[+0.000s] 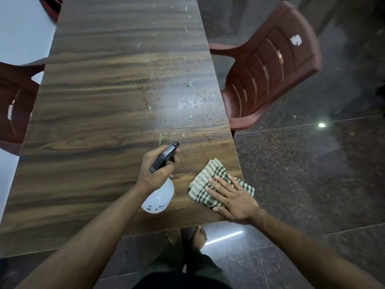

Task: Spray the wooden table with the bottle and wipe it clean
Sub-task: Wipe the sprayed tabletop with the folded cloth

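Left hand (155,172) grips the translucent white spray bottle with its black trigger head (159,197), nozzle aimed up the long brown wood-grain table (93,113). Right hand (233,197) lies flat, fingers straight, on the folded green-checked cloth (205,174) at the near right corner (droplets glisten ahead).

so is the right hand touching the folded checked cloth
Touching. The head view shows the right hand lying flat on the folded green-and-cream checked cloth, straight fingers pressing it onto the wooden table.
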